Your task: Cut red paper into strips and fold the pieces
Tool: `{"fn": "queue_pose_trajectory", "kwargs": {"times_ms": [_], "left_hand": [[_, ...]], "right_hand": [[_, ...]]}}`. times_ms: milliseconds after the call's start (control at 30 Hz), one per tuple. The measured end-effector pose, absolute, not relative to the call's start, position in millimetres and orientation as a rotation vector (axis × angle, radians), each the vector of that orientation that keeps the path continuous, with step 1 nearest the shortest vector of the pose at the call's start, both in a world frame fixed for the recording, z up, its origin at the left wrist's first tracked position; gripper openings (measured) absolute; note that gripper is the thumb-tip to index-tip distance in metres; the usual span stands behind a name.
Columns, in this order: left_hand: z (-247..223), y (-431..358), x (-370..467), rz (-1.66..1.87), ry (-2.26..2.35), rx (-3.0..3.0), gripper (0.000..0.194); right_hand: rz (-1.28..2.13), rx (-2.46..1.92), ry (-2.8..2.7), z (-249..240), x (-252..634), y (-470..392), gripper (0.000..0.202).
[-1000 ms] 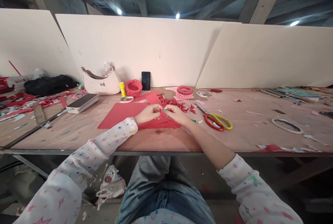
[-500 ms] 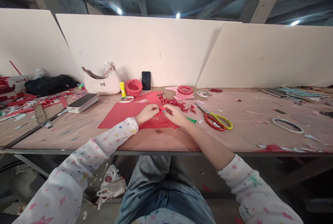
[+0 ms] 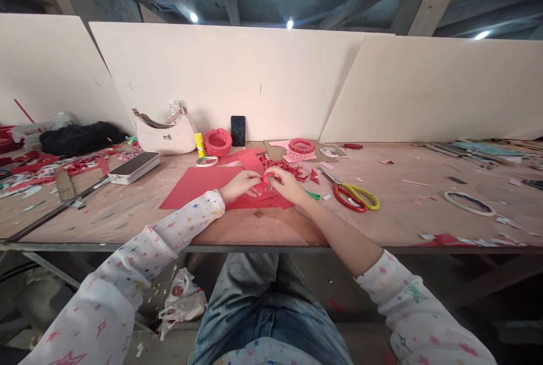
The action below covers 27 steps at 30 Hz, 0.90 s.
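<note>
Between my fingertips is a small red paper piece (image 3: 265,179), partly hidden by the fingers. My left hand (image 3: 241,185) pinches it from the left, and my right hand (image 3: 287,185) grips it from the right. Both hands are just above red paper sheets (image 3: 190,187) lying on the table. Right behind them is a heap of folded red paper pieces (image 3: 292,170). To the right of my right hand lie scissors (image 3: 354,195) with one red and one yellow handle loop.
Behind the sheets stand a glue stick (image 3: 199,144), a red paper ring stack (image 3: 218,142), a phone (image 3: 238,131) and a pink-red ring stack (image 3: 301,150). A white handbag (image 3: 166,137) and a white box-like device (image 3: 134,168) are at left. White panels (image 3: 229,82) close off the back.
The right fingers have closed in and shifted slightly over the small red paper piece, which has turned between both hands. The things on the table stay where they were.
</note>
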<state>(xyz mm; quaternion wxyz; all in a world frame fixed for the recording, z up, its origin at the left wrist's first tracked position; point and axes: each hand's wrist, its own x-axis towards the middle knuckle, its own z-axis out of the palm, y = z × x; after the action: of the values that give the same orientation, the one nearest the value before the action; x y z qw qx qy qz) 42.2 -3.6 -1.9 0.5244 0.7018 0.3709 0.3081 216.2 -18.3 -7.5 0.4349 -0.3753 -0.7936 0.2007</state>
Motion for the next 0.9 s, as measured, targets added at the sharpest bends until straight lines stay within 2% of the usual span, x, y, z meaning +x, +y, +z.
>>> {"fn": "queue_pose_trajectory", "kwargs": {"times_ms": [300,500,667,900], "left_hand": [[-12,2,44,0.746,0.806,1.381,0.022],[-11,0,45,0.739,0.784,1.388,0.028],[-8,-3,45,0.758,0.792,1.407,0.032],[-10,-2,45,0.77,0.769,1.476,0.029]], "right_hand": [[0.58,-0.871,-1.933,-8,217,-17,0.021],[0.621,-0.835,-1.942,-9,218,-17,0.02],[0.633,-0.833,-1.961,-4,216,-25,0.01],[0.617,-0.851,-1.922,-4,216,-22,0.009]]}}
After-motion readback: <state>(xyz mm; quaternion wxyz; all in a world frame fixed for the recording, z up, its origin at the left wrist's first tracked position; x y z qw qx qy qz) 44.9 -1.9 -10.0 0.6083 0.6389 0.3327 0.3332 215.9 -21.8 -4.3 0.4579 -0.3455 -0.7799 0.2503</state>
